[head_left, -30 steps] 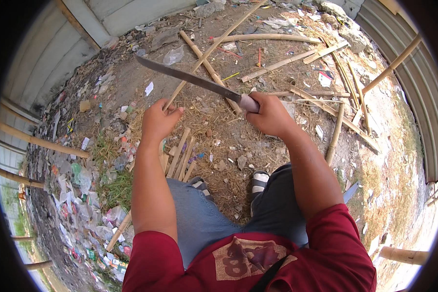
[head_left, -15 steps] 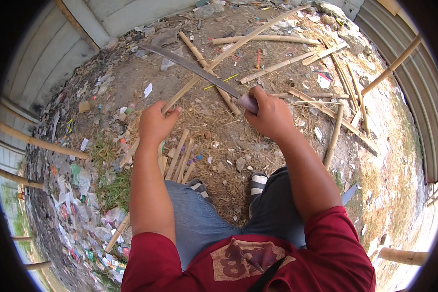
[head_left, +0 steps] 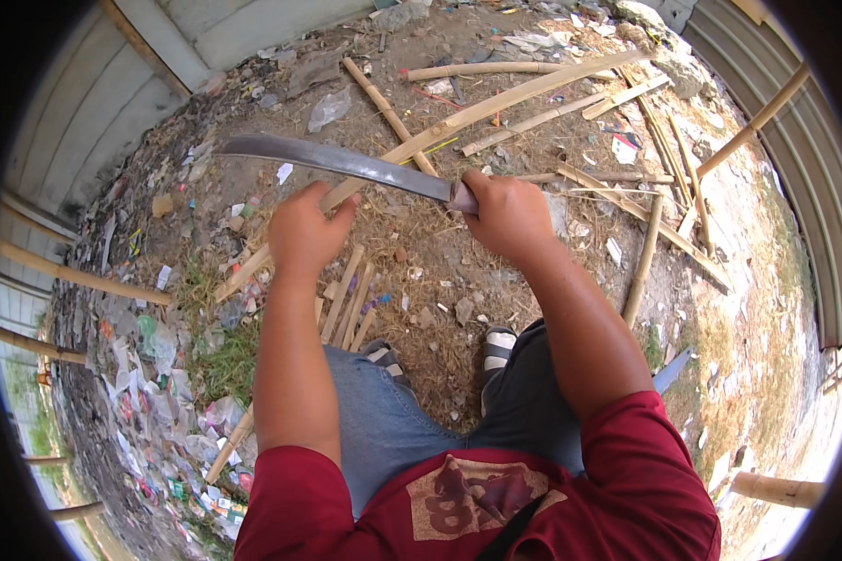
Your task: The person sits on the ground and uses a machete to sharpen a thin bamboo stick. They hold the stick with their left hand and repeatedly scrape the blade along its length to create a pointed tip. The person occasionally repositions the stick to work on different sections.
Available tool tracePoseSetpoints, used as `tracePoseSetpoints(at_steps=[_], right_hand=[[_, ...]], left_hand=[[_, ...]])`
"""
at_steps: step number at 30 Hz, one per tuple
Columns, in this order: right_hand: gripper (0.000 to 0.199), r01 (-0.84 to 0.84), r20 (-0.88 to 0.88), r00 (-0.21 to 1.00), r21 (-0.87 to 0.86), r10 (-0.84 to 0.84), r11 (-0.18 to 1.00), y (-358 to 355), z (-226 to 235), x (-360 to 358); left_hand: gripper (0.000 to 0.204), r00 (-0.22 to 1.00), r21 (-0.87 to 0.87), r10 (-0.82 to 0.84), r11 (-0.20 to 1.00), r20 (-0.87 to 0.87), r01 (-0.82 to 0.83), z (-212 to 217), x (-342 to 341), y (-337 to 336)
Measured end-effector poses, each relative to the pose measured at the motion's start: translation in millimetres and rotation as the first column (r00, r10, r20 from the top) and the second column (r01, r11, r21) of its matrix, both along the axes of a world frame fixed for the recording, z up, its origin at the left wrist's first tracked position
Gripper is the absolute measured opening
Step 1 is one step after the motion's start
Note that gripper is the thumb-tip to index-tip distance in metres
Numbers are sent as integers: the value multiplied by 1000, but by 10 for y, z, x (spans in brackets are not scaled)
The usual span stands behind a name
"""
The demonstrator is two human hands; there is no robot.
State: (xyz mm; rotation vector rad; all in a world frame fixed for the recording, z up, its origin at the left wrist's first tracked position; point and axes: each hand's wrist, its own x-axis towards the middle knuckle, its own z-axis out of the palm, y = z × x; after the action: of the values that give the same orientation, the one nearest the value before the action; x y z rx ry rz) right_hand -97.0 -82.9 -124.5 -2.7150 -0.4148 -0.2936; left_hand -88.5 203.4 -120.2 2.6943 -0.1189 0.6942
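My right hand point(head_left: 507, 213) grips the handle of a long machete point(head_left: 337, 161), whose grey blade points left and slightly up. My left hand point(head_left: 301, 234) is closed around the lower part of a long split bamboo strip point(head_left: 496, 105) that runs diagonally from the ground at lower left to the upper right. The blade crosses just above that strip, close to my left hand's fingers. Short cut bamboo pieces point(head_left: 351, 299) lie on the dirt just below my left hand, in front of my sandalled feet point(head_left: 498, 348).
More bamboo poles and slats point(head_left: 646, 252) are scattered over the dirt to the right and ahead. A corrugated metal fence point(head_left: 776, 140) curves along the right. Plastic litter point(head_left: 150, 374) and some grass cover the left side, beside a pale wall point(head_left: 84, 103).
The machete has swung lower and nearer, its blade now flatter and pointing more to the left. My left hand has stayed on the bamboo strip.
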Motion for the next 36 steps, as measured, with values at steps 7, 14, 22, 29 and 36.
tracePoseSetpoints(at_steps=[7, 14, 22, 29, 36], right_hand=[[29, 456, -132, 889, 367, -439, 811, -583, -96, 321], [26, 62, 3, 998, 123, -62, 990, -175, -79, 29], [25, 228, 20, 970, 285, -243, 931, -607, -95, 230], [26, 124, 87, 985, 234, -147, 964, -245, -50, 40], [27, 236, 15, 969, 224, -246, 945, -591, -83, 213]], left_hand=[[42, 968, 29, 95, 995, -232, -91, 229, -73, 111], [42, 957, -63, -9, 998, -289, -10, 113, 16, -135], [48, 984, -84, 124, 987, -125, -135, 171, -37, 169], [58, 993, -129, 77, 988, -90, -89, 121, -8, 38], [65, 994, -81, 79, 993, -80, -85, 198, -90, 174]])
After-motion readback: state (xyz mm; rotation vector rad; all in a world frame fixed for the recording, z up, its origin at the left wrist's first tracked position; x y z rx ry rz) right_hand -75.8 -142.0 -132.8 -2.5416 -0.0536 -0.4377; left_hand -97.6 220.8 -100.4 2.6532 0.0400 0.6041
